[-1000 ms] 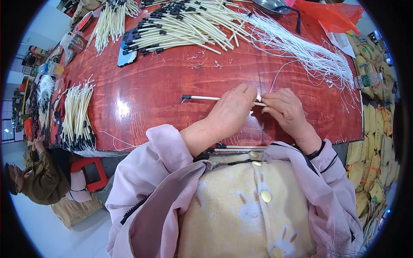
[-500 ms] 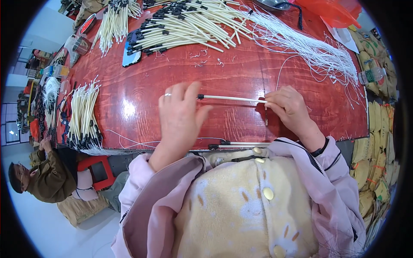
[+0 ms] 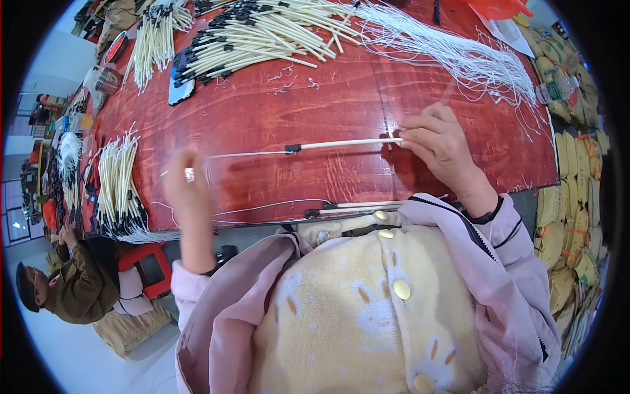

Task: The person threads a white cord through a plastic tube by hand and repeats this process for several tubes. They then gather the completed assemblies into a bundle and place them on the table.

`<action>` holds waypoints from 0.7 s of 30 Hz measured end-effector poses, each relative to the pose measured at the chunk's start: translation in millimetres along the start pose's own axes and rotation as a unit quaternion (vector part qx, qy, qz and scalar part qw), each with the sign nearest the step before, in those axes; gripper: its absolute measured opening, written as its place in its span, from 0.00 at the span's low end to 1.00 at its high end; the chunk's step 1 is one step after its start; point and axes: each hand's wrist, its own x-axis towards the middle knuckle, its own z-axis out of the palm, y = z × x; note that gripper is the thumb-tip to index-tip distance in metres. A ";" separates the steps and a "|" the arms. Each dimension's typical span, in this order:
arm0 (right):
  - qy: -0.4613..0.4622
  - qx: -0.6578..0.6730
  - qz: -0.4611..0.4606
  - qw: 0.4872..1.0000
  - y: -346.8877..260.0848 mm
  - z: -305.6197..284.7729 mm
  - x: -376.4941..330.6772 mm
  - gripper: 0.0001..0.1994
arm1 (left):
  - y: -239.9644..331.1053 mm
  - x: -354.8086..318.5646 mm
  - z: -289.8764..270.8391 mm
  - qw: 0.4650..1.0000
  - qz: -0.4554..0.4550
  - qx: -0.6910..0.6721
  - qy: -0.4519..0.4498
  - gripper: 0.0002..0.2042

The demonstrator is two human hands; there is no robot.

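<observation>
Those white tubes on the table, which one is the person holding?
The single tube lying alone mid-table: the right hand pinches its right end. The other tubes sit in piles at the far edge and left side, untouched.

Table [image 3: 315, 118] dark red, wood grain. Tube [image 3: 344, 143] cream, black end; piled tubes [image 3: 262, 33] same. Wires [image 3: 459, 59] white. Jacket [image 3: 499, 276] pink. Vest [image 3: 341, 322] pale yellow, orange spots, gold buttons.

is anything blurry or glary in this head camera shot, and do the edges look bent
Head view: the left hand is smeared by motion blur, while the right hand and the cream tube it pinches are sharp; soft glare streaks the glossy red table; fisheye bends the table's edges, and the corners are black.
</observation>
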 end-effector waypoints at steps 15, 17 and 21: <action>-0.131 -0.004 0.054 0.990 27.9 -33.0 -37.5 0.29 | 14.6 -26.2 -35.0 0.997 0.047 0.038 -0.056 0.15; -0.136 -0.014 0.043 0.990 34.7 -28.9 -21.6 0.32 | 70.6 -15.6 -8.6 0.960 0.008 -0.076 -0.270 0.16; -0.072 -0.080 0.081 0.991 55.2 -15.0 13.4 0.33 | 124.1 -17.2 28.5 0.912 0.142 -0.208 -0.323 0.14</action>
